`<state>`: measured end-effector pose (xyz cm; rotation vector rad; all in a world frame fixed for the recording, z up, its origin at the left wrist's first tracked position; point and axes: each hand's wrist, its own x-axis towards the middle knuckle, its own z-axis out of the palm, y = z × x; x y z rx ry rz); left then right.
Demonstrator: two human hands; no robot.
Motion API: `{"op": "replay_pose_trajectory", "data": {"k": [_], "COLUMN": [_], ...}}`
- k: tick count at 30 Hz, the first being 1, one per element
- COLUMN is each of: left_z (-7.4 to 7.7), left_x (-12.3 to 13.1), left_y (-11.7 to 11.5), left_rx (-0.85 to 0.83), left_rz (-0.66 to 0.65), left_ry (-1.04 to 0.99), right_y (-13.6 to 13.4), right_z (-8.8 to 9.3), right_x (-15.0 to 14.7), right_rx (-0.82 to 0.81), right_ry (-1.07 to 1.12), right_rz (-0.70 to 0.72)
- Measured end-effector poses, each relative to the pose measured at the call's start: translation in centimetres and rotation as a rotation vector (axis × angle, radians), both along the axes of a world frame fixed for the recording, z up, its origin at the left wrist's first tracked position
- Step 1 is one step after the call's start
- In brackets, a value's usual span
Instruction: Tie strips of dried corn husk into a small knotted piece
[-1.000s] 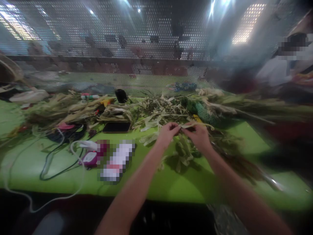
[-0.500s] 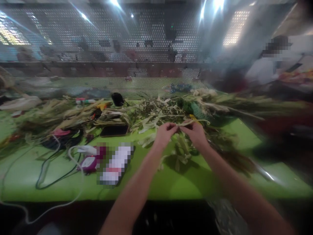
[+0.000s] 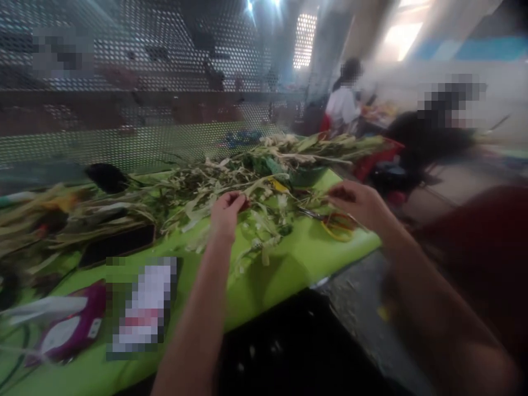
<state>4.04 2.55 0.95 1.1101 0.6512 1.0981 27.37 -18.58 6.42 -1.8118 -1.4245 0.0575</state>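
Observation:
My left hand (image 3: 229, 212) is closed, thumb against fingers, on a pale dried leaf strip (image 3: 264, 179) at the near side of the plant pile. A loose bunch of pale strips and florets (image 3: 264, 231) hangs or lies just right of that hand; blur hides exactly how it joins. My right hand (image 3: 361, 202) is apart from the left, over the table's right end, its fingers partly bent and reaching leftward. Thin greenish stems (image 3: 315, 196) are by its fingertips. Below them lie scissors with yellow handles (image 3: 339, 226), blades pointing left.
Dried leaves (image 3: 193, 187) are heaped along the back of the green table (image 3: 284, 269), before a perforated metal screen (image 3: 165, 66). A dark phone (image 3: 119, 245), a pixelated item (image 3: 144, 305) and a purple device (image 3: 97, 313) with cables lie left. People sit beyond the right end.
The view has turned right. My hands, together at the leaf strip before, are now apart: the right has moved away to the right, while the left stays closed by the bunch.

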Motion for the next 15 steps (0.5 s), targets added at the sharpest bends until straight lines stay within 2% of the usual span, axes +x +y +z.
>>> {"op": "replay_pose_trajectory", "data": {"k": [2,4,6,8,10,15], "left_z": [0.2,0.2,0.1,-0.1,-0.2,-0.3], "left_x": [0.0,0.0,0.1,0.0,0.0,0.0], "left_y": [-0.1,-0.1,0.0,0.1,0.3,0.5], "left_rx": [-0.014,-0.018,-0.019,-0.025,-0.035,-0.058], "left_rz": [-0.01,-0.016,-0.018,-0.02,-0.02,-0.013], "left_ry": [-0.006,-0.016,-0.027,-0.028,-0.031,-0.045], "right_y": [-3.0,-4.6,-4.8,-4.0,-2.9,-0.6], "right_z": [-1.6,-3.8,-5.9,-7.3,-7.7,-7.6], "right_x": [2.2,3.6,4.3,4.5,4.5,5.0], "right_rx": [-0.223,-0.37,-0.383,-0.37,-0.403,-0.493], "right_ry": [-0.122,-0.251,-0.393,-0.471,-0.497,-0.474], "right_rz": [-0.043,-0.097,-0.151,-0.201,-0.221,-0.158]}}
